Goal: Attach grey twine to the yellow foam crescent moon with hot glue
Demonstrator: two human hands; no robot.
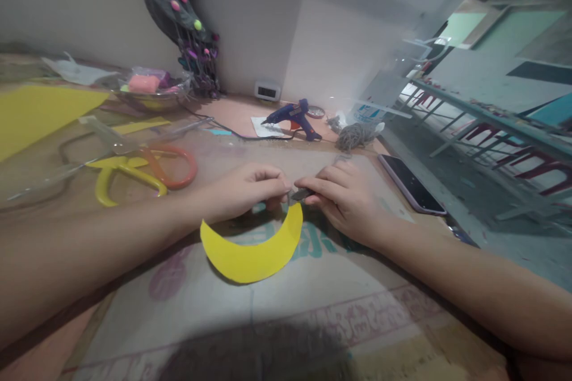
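Observation:
A yellow paper crescent [250, 263] lies on the printed sheet in front of me, with both tips pointing away. At its right tip, my right hand [342, 196] pinches a small dark grey flat piece [302, 194] between thumb and forefinger. My left hand [263, 186] is closed just left of that tip, thumb pressed to curled fingers. What sits in the left fingertips is too small to make out. The two hands' fingertips are close together, with a thin greyish bit between them.
Scissors [179, 178] with orange and yellow handles lie left. Behind are a blue glue gun [292, 114], grey yarn [355, 136] and a small clock [267, 91]. A phone [411, 184] lies right. Yellow sheet [44, 113] and a bowl [154, 98] stand back left.

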